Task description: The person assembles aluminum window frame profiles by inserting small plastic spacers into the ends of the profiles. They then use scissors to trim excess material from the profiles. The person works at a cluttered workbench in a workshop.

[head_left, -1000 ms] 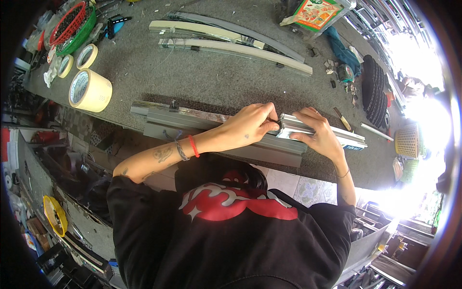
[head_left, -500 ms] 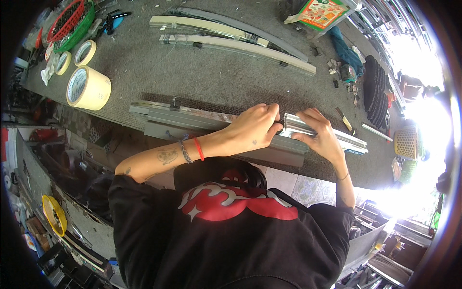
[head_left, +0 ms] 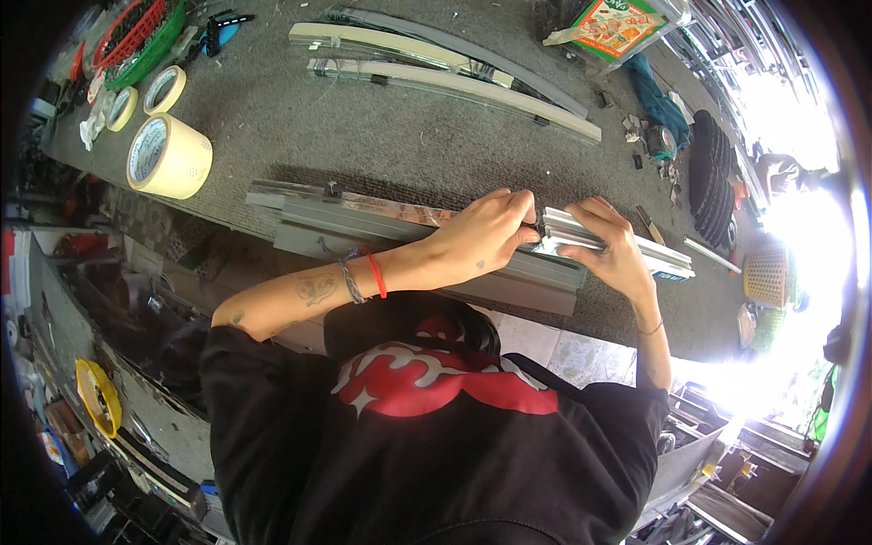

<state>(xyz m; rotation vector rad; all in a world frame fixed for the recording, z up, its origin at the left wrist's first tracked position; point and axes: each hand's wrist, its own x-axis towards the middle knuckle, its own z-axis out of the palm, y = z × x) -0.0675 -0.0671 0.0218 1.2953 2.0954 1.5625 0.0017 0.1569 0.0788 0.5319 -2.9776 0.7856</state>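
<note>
My right hand point(head_left: 607, 241) is wrapped round a silver aluminium profile point(head_left: 668, 258), thumb on its near side and fingers over its far side. The profile's left end meets my left hand point(head_left: 495, 232), whose thumb and forefinger are pinched together. A small dark piece shows at those fingertips, too small to name. Under both hands, along the bench's near edge, lie grey metal profiles point(head_left: 350, 232); my left hand and forearm hide part of them.
Cream and grey strips point(head_left: 454, 91) lie across the far bench. Tape rolls point(head_left: 171, 156) and nested baskets point(head_left: 145, 54) stand at the left. On the right are a knife point(head_left: 649, 223), a tape measure point(head_left: 661, 142), a black coil point(head_left: 712, 177) and a beige basket point(head_left: 767, 272).
Both hands and the silver profile's left end have shifted slightly to the right. The grips look the same, and the whole view has moved a little.
</note>
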